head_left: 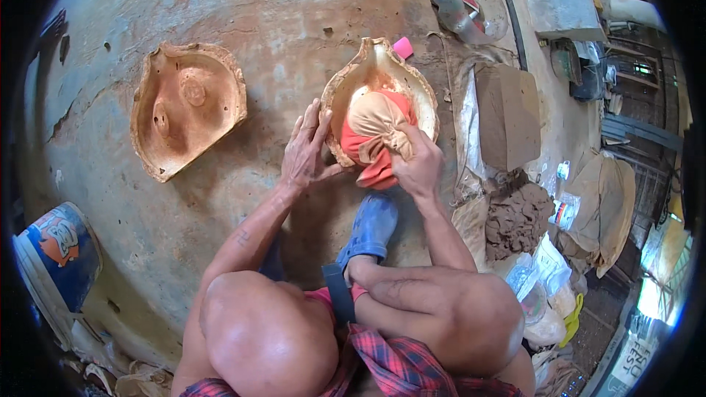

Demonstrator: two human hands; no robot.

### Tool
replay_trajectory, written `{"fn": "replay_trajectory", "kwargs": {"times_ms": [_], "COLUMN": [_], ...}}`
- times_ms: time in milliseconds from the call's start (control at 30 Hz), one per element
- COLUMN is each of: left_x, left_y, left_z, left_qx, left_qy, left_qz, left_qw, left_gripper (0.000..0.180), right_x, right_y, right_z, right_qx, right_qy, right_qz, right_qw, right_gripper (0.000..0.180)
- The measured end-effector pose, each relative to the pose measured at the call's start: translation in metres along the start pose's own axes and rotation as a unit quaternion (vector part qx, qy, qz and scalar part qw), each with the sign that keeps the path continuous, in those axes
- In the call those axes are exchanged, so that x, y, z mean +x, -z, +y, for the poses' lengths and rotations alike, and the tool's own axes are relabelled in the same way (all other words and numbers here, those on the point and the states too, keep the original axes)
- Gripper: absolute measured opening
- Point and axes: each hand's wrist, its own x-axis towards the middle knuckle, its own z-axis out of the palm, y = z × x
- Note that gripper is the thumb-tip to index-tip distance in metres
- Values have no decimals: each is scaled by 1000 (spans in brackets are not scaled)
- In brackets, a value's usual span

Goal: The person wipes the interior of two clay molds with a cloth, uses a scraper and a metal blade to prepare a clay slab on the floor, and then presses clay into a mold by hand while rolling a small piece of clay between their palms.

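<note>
Bundle, in right grip, inside mould

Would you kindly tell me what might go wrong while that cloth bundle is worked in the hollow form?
The hollow form has a rough, uneven rim, so hard pressing with the cloth bundle in the right hand might chip it. The bundle's loose red tail lies at the near edge and could snag. The blue shoe is close by, so a foot shift might knock the form.
</note>
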Motion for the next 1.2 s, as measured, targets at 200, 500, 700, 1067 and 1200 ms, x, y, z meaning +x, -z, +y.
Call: {"fn": "replay_trajectory", "kwargs": {"times_ms": [200, 500, 700, 1067, 1200], "left_x": [-9, 4, -10, -1, 3], "left_y": [16, -6, 12, 2, 8], "left_z": [-3, 13, -6, 5, 4], "left_qx": [45, 35, 88, 62, 69], "left_qy": [14, 14, 4, -6, 2], "left_qz": [-10, -4, -11, 2, -2], "left_qw": [999, 999, 996, 998, 998], "left_gripper": [127, 127, 128, 121, 120], "right_x": [-12, 8, 60, 109, 124], "right_y": [11, 43, 15, 2, 3], "right_z": [4, 36, 45, 26, 20], "right_qx": [75, 60, 61, 44, 37], "right_qy": [-25, -58, -6, 88, 102], "right_qz": [144, 188, 103, 68, 28], "right_qw": [986, 979, 993, 993, 994], "right_gripper": [37, 40, 37, 41, 40]}}
